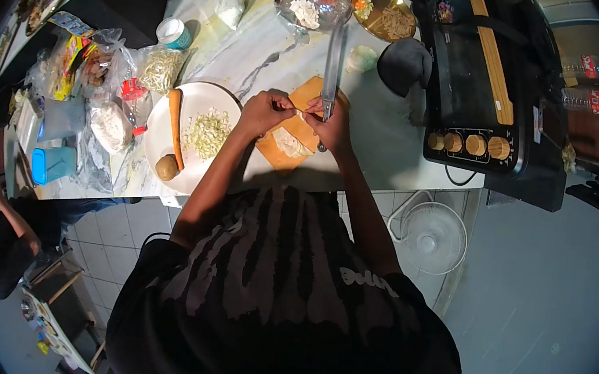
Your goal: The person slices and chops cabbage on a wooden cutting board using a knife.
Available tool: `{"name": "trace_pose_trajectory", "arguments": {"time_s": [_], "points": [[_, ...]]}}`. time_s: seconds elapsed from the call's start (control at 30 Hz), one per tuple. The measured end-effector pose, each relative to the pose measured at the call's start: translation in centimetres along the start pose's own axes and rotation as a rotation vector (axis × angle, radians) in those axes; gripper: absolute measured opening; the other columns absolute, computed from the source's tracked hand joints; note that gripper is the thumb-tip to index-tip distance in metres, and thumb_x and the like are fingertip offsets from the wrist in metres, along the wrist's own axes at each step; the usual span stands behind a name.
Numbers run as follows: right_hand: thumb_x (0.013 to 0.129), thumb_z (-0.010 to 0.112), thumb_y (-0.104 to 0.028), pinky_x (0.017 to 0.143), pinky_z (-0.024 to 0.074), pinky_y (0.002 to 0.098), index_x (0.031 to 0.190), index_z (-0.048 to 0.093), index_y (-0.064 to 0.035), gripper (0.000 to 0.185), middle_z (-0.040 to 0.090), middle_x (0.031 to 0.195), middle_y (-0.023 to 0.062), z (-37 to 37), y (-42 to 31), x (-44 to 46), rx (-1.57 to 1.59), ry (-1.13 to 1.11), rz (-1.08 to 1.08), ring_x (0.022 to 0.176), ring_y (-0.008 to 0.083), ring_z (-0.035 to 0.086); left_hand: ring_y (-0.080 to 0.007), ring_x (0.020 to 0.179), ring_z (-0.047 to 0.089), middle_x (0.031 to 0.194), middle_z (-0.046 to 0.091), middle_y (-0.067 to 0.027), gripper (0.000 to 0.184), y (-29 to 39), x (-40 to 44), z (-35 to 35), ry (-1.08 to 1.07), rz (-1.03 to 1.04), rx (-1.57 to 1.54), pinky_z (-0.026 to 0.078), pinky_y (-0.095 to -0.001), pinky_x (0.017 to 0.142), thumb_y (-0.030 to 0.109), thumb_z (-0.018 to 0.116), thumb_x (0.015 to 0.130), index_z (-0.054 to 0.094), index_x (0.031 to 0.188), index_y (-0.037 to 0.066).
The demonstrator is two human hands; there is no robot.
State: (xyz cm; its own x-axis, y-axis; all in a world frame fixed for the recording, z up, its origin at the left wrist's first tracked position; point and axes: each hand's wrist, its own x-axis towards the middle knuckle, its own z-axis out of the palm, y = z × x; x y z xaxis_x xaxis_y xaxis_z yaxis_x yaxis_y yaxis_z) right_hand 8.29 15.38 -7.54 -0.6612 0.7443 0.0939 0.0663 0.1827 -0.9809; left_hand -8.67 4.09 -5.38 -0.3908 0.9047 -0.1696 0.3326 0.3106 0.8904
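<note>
My left hand [267,115] and my right hand [329,125] meet over a tan wooden cutting board [308,130]. The fingers of both are pinched together on a small pale piece [299,113], mostly hidden by the fingertips. On the board below them lie thin whitish shreds [289,144]. A long grey metal utensil [334,65], perhaps a knife, extends away from beside my right hand; its near end is partly covered by the hand. Left of my left hand, a large white plate [163,123] bears chopped pale green bits [206,133], a long orange-brown stick-like item [174,128] and a round brown item [166,167].
Two metal plates with chopped food, one silver [284,14] and one golden [362,26], stand at the back. A dark cloth-like item [405,66] lies beside a black toaster oven [474,81]. Bags and a white-lidded jar [174,33] crowd the left. Another person's arm [15,217] appears lower left.
</note>
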Motion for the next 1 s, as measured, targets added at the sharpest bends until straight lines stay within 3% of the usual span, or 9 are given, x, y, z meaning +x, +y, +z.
{"name": "trace_pose_trajectory", "arguments": {"time_s": [0.17, 0.33, 0.4, 0.43, 0.5, 0.67, 0.8, 1.0], "points": [[0.079, 0.08, -0.001, 0.075, 0.0547, 0.0289, 0.093, 0.062, -0.0022, 0.023, 0.069, 0.086, 0.0062, -0.3, 0.2, 0.3, -0.036, -0.118, -0.007, 0.077, 0.0145, 0.068, -0.0125, 0.074, 0.065, 0.079, 0.07, -0.0043, 0.019, 0.8, 0.0, -1.0, -0.057, -0.046, -0.106, 0.05, -0.0277, 0.071, 0.02, 0.071, 0.085, 0.07, 0.087, 0.001], [0.082, 0.078, -0.007, 0.067, 0.0507, 0.027, 0.088, 0.063, -0.0012, 0.018, 0.07, 0.083, 0.0038, -0.8, -5.1, 0.0, 0.103, -0.278, 0.377, 0.072, 0.0088, 0.063, -0.0096, 0.08, 0.062, 0.083, 0.066, -0.0013, 0.014, -0.1, -0.4, -0.9, -0.062, -0.022, -0.29, 0.048, -0.0257, 0.075, 0.014, 0.067, 0.086, 0.063, 0.088, 0.001], [0.082, 0.078, -0.008, 0.065, 0.049, 0.0263, 0.086, 0.063, -0.0011, 0.016, 0.069, 0.081, 0.0032, -0.6, -6.9, -0.2, 0.145, -0.23, 0.404, 0.071, 0.0077, 0.062, -0.0083, 0.082, 0.061, 0.084, 0.063, -0.0002, 0.01, 0.0, -0.7, -1.0, -0.143, -0.005, -0.629, 0.048, -0.0232, 0.078, 0.008, 0.065, 0.089, 0.056, 0.088, 0.004], [0.082, 0.077, -0.008, 0.062, 0.0474, 0.0255, 0.083, 0.064, -0.001, 0.015, 0.068, 0.079, 0.0025, -0.6, -7.3, -0.3, 0.183, -0.182, 0.434, 0.07, 0.0066, 0.06, -0.0083, 0.082, 0.061, 0.084, 0.063, -0.0002, 0.01, 1.3, -1.2, -1.4, -0.149, -0.007, -0.625, 0.048, -0.0232, 0.078, 0.008, 0.065, 0.089, 0.056, 0.088, 0.004], [0.082, 0.078, -0.008, 0.059, 0.0463, 0.0251, 0.082, 0.064, -0.0016, 0.015, 0.067, 0.078, 0.0021, -0.6, -8.0, -0.3, 0.181, -0.19, 0.397, 0.068, 0.0064, 0.059, -0.0074, 0.083, 0.061, 0.085, 0.062, 0.0001, 0.021, 3.8, -2.2, -1.8, -0.139, -0.071, -0.861, 0.048, -0.0205, 0.073, 0.0, 0.065, 0.09, 0.047, 0.083, 0.008], [0.08, 0.078, -0.008, 0.05, 0.043, 0.0239, 0.079, 0.062, -0.0029, 0.016, 0.066, 0.077, 0.0018, -1.1, -9.9, -0.2, 0.16, -0.224, 0.356, 0.062, 0.0057, 0.055, -0.0102, 0.083, 0.065, 0.09, 0.069, -0.0058, 0.032, 4.8, -2.5, -2.1, -0.112, 0.0, -0.875, 0.052, -0.0214, 0.079, -0.006, 0.071, 0.087, 0.044, 0.081, 0.009], [0.081, 0.077, -0.007, 0.047, 0.0413, 0.0228, 0.081, 0.061, -0.0034, 0.016, 0.068, 0.08, 0.0021, -0.8, -11.4, -0.5, 0.294, -0.098, 0.379, 0.057, 0.0047, 0.053, -0.0121, 0.087, 0.068, 0.094, 0.072, -0.0106, 0.031, 5.5, -2.6, -3.2, -0.204, 0.007, -0.831, 0.056, -0.0245, 0.082, -0.007, 0.071, 0.087, 0.045, 0.083, 0.009], [0.084, 0.075, -0.006, 0.047, 0.0418, 0.0219, 0.09, 0.063, -0.0036, 0.014, 0.069, 0.085, 0.0018, -0.2, -12.6, -0.9, 0.287, -0.019, 0.365, 0.058, 0.0046, 0.054, -0.0116, 0.085, 0.067, 0.092, 0.07, -0.0072, 0.025, 6.4, -3.1, -4.5, -0.26, -0.1, -0.792, 0.055, -0.0247, 0.079, -0.006, 0.068, 0.088, 0.048, 0.09, 0.009]]}}
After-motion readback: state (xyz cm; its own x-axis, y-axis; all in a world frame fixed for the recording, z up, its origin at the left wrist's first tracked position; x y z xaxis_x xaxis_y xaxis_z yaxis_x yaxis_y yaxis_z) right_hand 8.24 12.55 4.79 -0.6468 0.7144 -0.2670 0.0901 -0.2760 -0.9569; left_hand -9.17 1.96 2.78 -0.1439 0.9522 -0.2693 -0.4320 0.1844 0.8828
